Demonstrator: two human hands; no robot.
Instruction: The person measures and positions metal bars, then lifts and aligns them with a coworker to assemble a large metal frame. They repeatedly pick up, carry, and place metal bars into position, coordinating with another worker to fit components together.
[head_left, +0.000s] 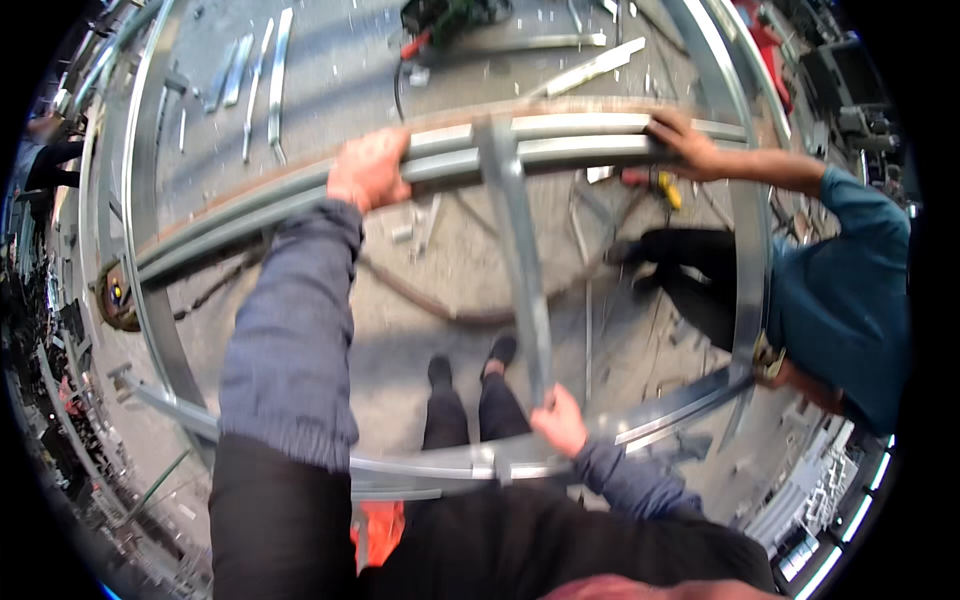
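Left hand (368, 168) clenched over far curved rail (560, 150) of lifted metal frame, bearing its weight | right hand (560, 420) wrapped round cross strut (520, 250) near body, steadying | co-worker's hand (685, 140) grips same rail rightward, sharing load

A co-worker in a teal shirt (850, 300) is crouching at the right. Loose metal strips (262, 80) are lying on the concrete floor (340, 100) beyond.

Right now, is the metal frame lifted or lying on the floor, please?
Lifted: the left hand and right hand grip the metal frame above the floor.
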